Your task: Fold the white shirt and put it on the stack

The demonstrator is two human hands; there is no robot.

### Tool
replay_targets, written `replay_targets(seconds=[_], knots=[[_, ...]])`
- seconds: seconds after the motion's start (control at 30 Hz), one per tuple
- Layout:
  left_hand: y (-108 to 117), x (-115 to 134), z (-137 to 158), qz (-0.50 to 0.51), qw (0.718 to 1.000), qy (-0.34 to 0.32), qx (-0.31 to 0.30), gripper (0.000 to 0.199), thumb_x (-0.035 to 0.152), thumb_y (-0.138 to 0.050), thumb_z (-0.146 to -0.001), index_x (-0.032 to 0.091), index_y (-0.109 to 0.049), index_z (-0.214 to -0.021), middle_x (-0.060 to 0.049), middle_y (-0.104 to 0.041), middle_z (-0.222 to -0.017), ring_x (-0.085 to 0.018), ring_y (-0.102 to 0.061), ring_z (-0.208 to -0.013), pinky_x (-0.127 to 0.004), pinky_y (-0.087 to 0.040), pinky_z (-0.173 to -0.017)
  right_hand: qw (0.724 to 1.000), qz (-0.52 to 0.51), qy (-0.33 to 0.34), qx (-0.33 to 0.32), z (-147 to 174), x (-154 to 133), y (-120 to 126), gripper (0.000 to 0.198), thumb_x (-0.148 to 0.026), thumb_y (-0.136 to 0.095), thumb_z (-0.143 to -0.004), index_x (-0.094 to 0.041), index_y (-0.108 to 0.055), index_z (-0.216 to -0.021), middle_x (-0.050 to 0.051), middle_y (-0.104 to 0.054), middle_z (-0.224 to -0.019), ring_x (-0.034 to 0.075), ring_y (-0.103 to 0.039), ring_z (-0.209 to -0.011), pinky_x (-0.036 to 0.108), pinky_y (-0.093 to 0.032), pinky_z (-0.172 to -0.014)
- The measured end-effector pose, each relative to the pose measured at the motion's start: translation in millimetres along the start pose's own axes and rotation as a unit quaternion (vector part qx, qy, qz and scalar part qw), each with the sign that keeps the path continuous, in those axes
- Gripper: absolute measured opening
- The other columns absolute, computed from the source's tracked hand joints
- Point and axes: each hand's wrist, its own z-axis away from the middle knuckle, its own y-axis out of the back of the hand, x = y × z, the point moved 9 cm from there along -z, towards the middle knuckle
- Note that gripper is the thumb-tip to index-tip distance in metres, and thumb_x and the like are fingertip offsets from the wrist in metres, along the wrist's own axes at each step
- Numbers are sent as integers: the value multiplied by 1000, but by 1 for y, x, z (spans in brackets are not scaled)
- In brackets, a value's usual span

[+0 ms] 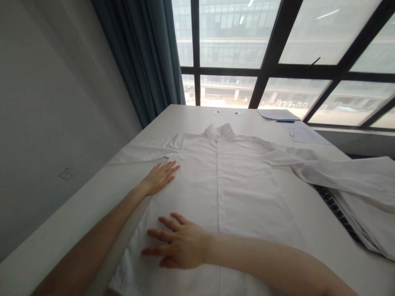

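A white long-sleeved shirt [247, 197] lies front side up on the white table [185, 113], its collar toward the window and its sleeves spread to both sides. A chest pocket and the front placket show. My left hand [161, 176] rests with fingers spread on the shirt's left edge, just below the armpit. Nearer to me, my right hand [177, 242] reaches across the placket and lies flat on the lower left part of the shirt, fingers apart. Neither hand holds anything. My right forearm covers part of the hem area.
More folded white cloth [367, 209] lies at the right beside a black patterned item [335, 209], with the right sleeve over it. Papers [279, 114] and a blue pen [285, 121] are at the far right. A wall, a blue curtain [145, 53] and windows border the table.
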Motion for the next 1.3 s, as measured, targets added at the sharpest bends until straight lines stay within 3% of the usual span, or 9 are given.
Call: replay_targets(seconds=[0.23, 0.37, 0.43, 0.5, 0.63, 0.73, 0.87, 1.1, 1.3], knots=[[2, 0, -2, 0, 1000, -5, 16, 50, 40, -22, -100, 28, -29, -148, -4, -26, -155, -19, -25, -142, -46, -16, -114, 998, 4, 68, 0, 11, -45, -3, 42, -50, -30, -99, -39, -48, -135, -13, -38, -149, 23, -18, -143, 45, -14, -118], [14, 5, 1, -15, 998, -11, 61, 48, 33, -29, -97, 22, -42, -141, -8, -40, -148, -21, -37, -136, -46, -21, -113, 995, -59, 82, -26, 19, -32, 20, 43, -47, -33, -99, -34, -44, -138, -10, -43, -147, 14, -31, -138, 35, -17, -117], [24, 11, 3, -24, 996, -3, 88, 46, 25, -32, -93, 18, -49, -136, -11, -48, -142, -22, -45, -131, -45, -26, -111, 995, -94, 21, -11, 30, 5, 36, 43, -41, -35, -100, -28, -41, -140, -4, -41, -148, 13, -31, -138, 34, -19, -116], [32, 24, 6, -29, 994, 4, 103, 46, 18, -33, -90, 15, -53, -132, -13, -52, -138, -23, -48, -127, -44, -29, -110, 991, -91, -98, 26, 52, 61, 50, 44, -34, -40, -98, -24, -42, -141, 2, -41, -149, 16, -31, -139, 38, -23, -115], [33, 76, 9, 3, 996, -24, 85, 45, 16, -33, -91, 14, -52, -132, -12, -49, -142, -20, -43, -132, -41, -30, -110, 914, 22, -391, 109, 132, 176, 67, 47, -28, -38, -96, -17, -42, -141, 13, -40, -148, 25, -28, -140, 48, -27, -112], [26, 118, 12, 25, 995, -70, 60, 46, 26, -34, -96, 21, -41, -141, -8, -36, -151, -21, -31, -139, -43, -27, -112, 877, 73, -471, 58, 177, 212, 54, 51, -32, -38, -96, -13, -41, -143, 13, -35, -151, 29, -24, -141, 48, -25, -113], [19, 134, 16, 22, 996, -82, 32, 52, 40, -33, -99, 26, -27, -148, -7, -23, -156, -25, -19, -144, -47, -22, -113, 873, 105, -476, 22, 203, 217, 44, 52, -40, -29, -99, -24, -34, -147, 4, -29, -154, 24, -23, -142, 45, -23, -114], [14, 120, 22, 9, 997, -74, 6, 59, 51, -28, -98, 26, -22, -150, -8, -16, -157, -25, -14, -145, -46, -18, -114, 860, 141, -490, 17, 239, 214, 46, 54, -47, -23, -98, -27, -32, -148, 1, -27, -155, 21, -23, -142, 44, -25, -114], [12, 100, 40, -6, 998, -53, 27, 60, 52, -26, -98, 24, -22, -151, -6, -17, -157, -22, -14, -145, -41, -16, -115, 842, 179, -508, 31, 289, 203, 49, 57, -50, -18, -97, -26, -34, -147, 2, -31, -153, 20, -27, -141, 43, -28, -112]])
